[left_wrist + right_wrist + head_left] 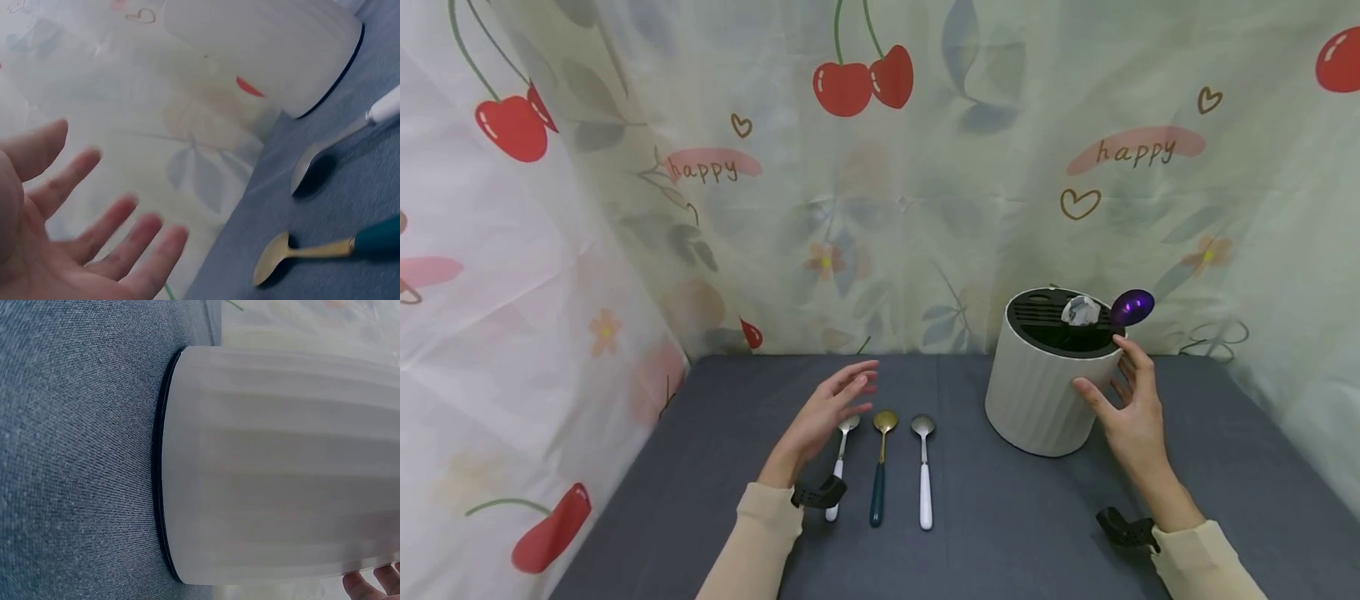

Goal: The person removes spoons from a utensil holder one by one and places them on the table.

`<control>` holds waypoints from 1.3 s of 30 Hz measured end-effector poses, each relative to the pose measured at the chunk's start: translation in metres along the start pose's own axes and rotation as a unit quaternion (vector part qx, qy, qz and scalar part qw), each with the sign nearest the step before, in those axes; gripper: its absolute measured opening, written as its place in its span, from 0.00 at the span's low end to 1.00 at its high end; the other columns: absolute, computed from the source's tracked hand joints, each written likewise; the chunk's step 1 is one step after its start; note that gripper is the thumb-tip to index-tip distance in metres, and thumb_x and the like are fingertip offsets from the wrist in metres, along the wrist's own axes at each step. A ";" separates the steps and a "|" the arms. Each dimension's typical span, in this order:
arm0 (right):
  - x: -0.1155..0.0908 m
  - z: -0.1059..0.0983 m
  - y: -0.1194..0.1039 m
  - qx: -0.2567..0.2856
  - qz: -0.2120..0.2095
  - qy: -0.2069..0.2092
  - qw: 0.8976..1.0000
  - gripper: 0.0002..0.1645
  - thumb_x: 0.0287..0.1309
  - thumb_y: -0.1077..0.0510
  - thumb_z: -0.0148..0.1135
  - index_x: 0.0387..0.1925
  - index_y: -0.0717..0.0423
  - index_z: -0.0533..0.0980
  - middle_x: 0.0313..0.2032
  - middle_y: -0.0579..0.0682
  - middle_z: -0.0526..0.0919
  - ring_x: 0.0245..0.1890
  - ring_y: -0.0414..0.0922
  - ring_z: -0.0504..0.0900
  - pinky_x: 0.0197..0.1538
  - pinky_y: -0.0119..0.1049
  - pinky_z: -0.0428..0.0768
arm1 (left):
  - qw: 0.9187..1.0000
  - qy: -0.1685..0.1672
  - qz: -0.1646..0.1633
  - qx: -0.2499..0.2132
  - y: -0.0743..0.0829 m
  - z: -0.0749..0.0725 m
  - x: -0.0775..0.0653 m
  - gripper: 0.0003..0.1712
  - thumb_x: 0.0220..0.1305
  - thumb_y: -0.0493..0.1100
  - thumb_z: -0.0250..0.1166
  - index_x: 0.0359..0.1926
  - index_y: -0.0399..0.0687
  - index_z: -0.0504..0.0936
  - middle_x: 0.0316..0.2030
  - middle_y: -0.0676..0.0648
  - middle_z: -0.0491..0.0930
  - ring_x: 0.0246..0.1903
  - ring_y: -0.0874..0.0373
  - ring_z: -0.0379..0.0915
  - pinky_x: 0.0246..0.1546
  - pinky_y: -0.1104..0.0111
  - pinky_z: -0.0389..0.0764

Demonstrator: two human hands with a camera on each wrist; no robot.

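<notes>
My right hand (1133, 425) is at the right side of a white ribbed utensil holder (1037, 400), its thumb in front and its fingertips at the side and near the rim. In the right wrist view, fingertips (362, 587) lie along the edge of the holder (281, 469). A shiny purple spoon (1132, 307) sticks up from its black slotted top, beside a crumpled silvery-white piece (1081, 311). My left hand (820, 417) hovers with fingers spread and nothing in it, overlapping a white-handled spoon (847, 425). Nearby lie a gold spoon with a dark green handle (877, 492) and another white-handled spoon (925, 492).
A dark grey cloth (985, 533) covers the table. Behind and at the left hangs a pale curtain (887, 217) printed with cherries, leaves and the word "happy". The holder stands at the back right, near the curtain. Black bands circle both wrists.
</notes>
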State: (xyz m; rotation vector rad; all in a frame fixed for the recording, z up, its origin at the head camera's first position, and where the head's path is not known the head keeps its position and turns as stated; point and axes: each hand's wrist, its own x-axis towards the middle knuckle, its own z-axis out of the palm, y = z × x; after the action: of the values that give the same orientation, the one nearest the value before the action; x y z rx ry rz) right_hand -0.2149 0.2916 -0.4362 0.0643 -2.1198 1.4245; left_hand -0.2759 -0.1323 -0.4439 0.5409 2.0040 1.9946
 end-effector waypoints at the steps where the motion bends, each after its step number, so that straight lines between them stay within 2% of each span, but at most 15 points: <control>1: 0.000 0.000 0.000 0.000 0.000 0.000 1.000 0.51 0.65 0.67 0.70 0.81 0.41 0.56 0.79 0.47 0.56 0.78 0.53 0.59 0.79 0.48 0.59 | 1.000 0.002 0.002 0.002 0.001 0.002 0.000 0.28 0.83 0.52 0.53 0.78 0.53 0.67 0.74 0.43 0.64 0.74 0.42 0.60 0.71 0.50 0.70; 5: 0.000 0.000 0.000 0.001 0.000 0.001 1.000 0.51 0.64 0.67 0.70 0.81 0.42 0.56 0.79 0.47 0.56 0.78 0.53 0.58 0.79 0.48 0.59 | 1.000 0.022 0.012 0.002 0.004 0.010 0.001 0.29 0.82 0.51 0.55 0.79 0.55 0.64 0.75 0.43 0.60 0.76 0.41 0.57 0.72 0.49 0.68; 9: 0.001 0.000 0.000 0.002 0.001 0.001 1.000 0.51 0.64 0.67 0.71 0.81 0.41 0.56 0.78 0.46 0.56 0.78 0.53 0.59 0.79 0.49 0.59 | 0.999 0.041 0.020 -0.002 0.004 0.015 0.001 0.29 0.82 0.50 0.55 0.78 0.54 0.64 0.73 0.41 0.62 0.74 0.40 0.60 0.72 0.48 0.68; 12: 0.001 0.001 -0.001 0.006 0.001 0.002 1.000 0.51 0.64 0.67 0.71 0.81 0.42 0.56 0.78 0.47 0.56 0.78 0.54 0.59 0.79 0.50 0.59 | 0.999 0.041 0.025 0.015 0.004 0.021 0.003 0.29 0.83 0.50 0.55 0.78 0.52 0.65 0.72 0.40 0.65 0.73 0.41 0.62 0.71 0.47 0.69; 17: 0.000 0.002 -0.003 0.008 0.001 0.002 1.000 0.51 0.64 0.67 0.71 0.81 0.43 0.56 0.79 0.47 0.56 0.78 0.54 0.58 0.79 0.53 0.58 | 0.998 0.033 0.025 0.045 0.009 0.032 0.010 0.28 0.82 0.52 0.56 0.77 0.55 0.67 0.71 0.43 0.67 0.71 0.45 0.65 0.70 0.48 0.71; 23: -0.001 0.000 -0.002 0.004 0.002 0.000 1.000 0.51 0.65 0.66 0.71 0.81 0.42 0.56 0.79 0.47 0.55 0.78 0.55 0.57 0.79 0.53 0.57 | 0.996 0.006 0.059 0.063 0.034 0.052 0.028 0.27 0.81 0.54 0.56 0.76 0.60 0.69 0.69 0.46 0.69 0.70 0.47 0.67 0.69 0.52 0.73; 29: -0.004 -0.002 -0.001 -0.001 0.007 0.002 1.000 0.51 0.64 0.67 0.71 0.81 0.42 0.56 0.79 0.47 0.56 0.78 0.54 0.58 0.79 0.50 0.58 | 0.994 -0.038 0.091 0.052 0.061 0.074 0.047 0.26 0.82 0.53 0.54 0.75 0.57 0.70 0.68 0.47 0.73 0.66 0.50 0.71 0.70 0.55 0.71; 35: -0.001 -0.002 -0.001 -0.001 0.001 0.000 1.000 0.52 0.64 0.67 0.71 0.81 0.42 0.56 0.79 0.46 0.56 0.78 0.54 0.58 0.79 0.50 0.59 | 0.991 -0.049 0.122 0.031 0.078 0.091 0.061 0.25 0.83 0.49 0.54 0.75 0.50 0.71 0.67 0.44 0.74 0.66 0.51 0.72 0.69 0.55 0.72; 39: 0.002 0.000 0.000 0.003 -0.002 0.000 1.000 0.51 0.64 0.67 0.71 0.81 0.42 0.56 0.79 0.47 0.56 0.78 0.54 0.58 0.79 0.51 0.59 | 0.990 -0.045 0.133 0.012 0.087 0.102 0.071 0.26 0.83 0.48 0.55 0.76 0.50 0.70 0.68 0.45 0.73 0.68 0.51 0.71 0.70 0.56 0.72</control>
State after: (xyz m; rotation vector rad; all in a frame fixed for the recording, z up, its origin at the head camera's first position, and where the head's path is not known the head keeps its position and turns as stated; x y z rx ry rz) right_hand -0.2161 0.2916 -0.4351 0.0708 -2.1134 1.4288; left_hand -0.2881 -0.0111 -0.3539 0.9304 1.9918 2.0521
